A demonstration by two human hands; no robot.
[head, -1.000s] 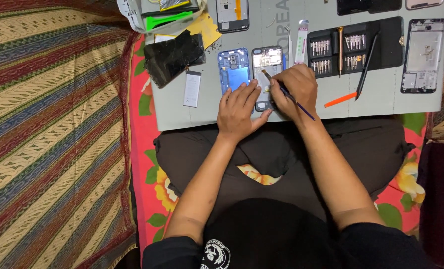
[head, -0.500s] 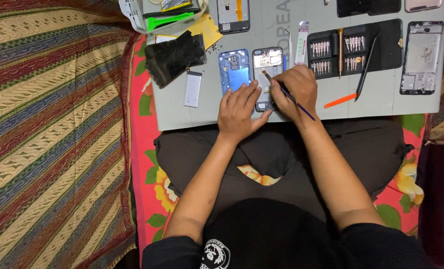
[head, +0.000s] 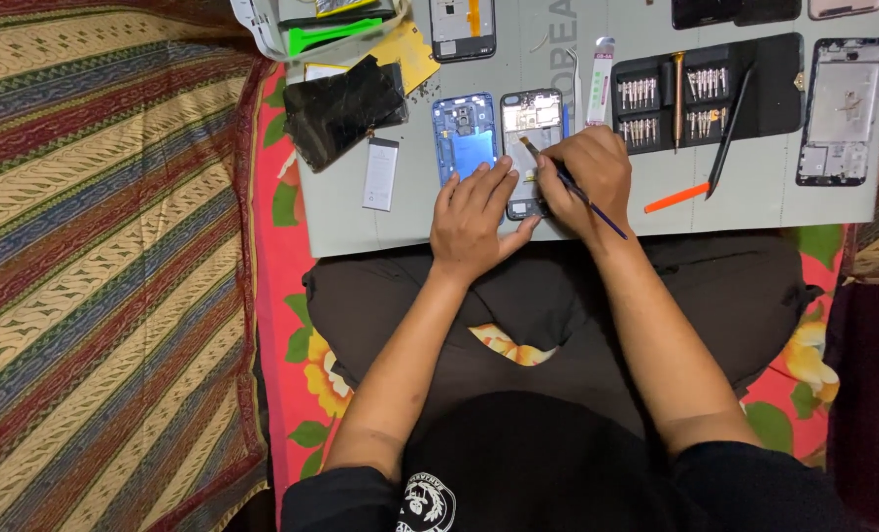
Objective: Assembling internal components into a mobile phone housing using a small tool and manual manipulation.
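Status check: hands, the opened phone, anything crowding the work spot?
Left hand flat, steadying the opened phone. Right hand in a pen grip on a thin brush, tip on the phone's inside. Blue back cover lies alongside; nothing blocks.

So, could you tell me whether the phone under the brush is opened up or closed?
Open: the phone lies with its back off, internal parts exposed.
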